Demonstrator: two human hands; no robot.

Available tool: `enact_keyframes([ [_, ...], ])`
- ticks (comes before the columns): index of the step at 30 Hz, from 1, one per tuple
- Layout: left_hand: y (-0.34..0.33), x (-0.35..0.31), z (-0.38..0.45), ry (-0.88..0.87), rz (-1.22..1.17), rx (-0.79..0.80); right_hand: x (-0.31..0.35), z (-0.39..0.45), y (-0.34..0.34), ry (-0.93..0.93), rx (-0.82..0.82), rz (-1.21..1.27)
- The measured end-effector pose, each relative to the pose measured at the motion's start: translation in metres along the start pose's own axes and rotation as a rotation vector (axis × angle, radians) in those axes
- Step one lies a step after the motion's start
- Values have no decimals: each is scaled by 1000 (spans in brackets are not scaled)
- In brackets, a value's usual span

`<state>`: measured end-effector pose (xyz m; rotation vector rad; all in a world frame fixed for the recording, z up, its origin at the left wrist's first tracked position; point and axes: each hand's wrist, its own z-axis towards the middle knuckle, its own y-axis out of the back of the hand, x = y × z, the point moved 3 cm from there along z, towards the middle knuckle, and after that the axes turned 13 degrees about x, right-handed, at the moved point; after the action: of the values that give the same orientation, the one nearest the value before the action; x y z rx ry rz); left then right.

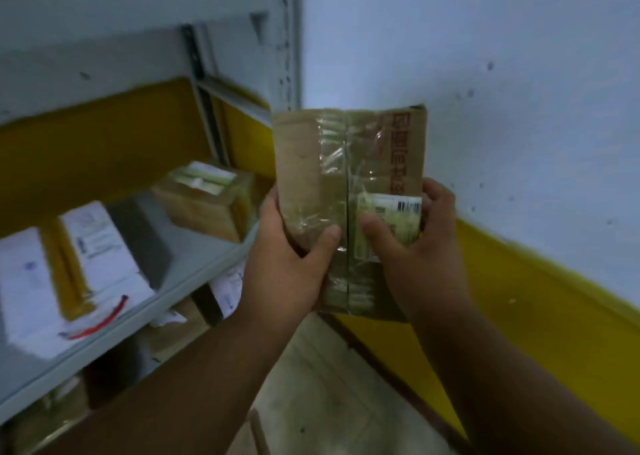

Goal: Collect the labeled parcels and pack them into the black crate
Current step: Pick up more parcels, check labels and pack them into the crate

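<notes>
Head view: a flat brown cardboard parcel (349,194), bound in clear tape and bearing a white barcode label (398,212), is held upright in front of the body by both hands. The left hand (291,264) is wrapped round its lower left edge, thumb pressed across the taped face. The right hand (415,246) is closed round the lower right edge, thumb laid on the label and fingers curled behind.

To the left, a grey metal shelf (194,267) carries a small brown taped box (207,205) and white-labelled parcels (93,243); more are stored on the tier below. A white wall with a yellow lower band (536,309) stands behind.

No black crate is visible, so the carry is judged unfinished. Risks noted: glossy tape may let the parcel slide through the grip, since only its lower part is held. The label could be creased or smeared under the right thumb. Heavy blur suggests quick movement; a shelf edge close by could be struck.
</notes>
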<state>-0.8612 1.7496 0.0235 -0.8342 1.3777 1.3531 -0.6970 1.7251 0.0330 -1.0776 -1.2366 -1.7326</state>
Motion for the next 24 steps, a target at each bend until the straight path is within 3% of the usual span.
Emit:
enact_keyframes([
  [6,70,-43,-25,-26,-56,-22,68,-11,-19,74,114,128],
  [11,115,-78,-38,-102,-246,-87,116,4,-26,213,250,171],
  [15,132,-95,-67,-149,-177,-307,148,14,-42,351,412,234],
  [24,132,-102,-201,13,-20,-792,174,-38,-96,520,905,275],
])
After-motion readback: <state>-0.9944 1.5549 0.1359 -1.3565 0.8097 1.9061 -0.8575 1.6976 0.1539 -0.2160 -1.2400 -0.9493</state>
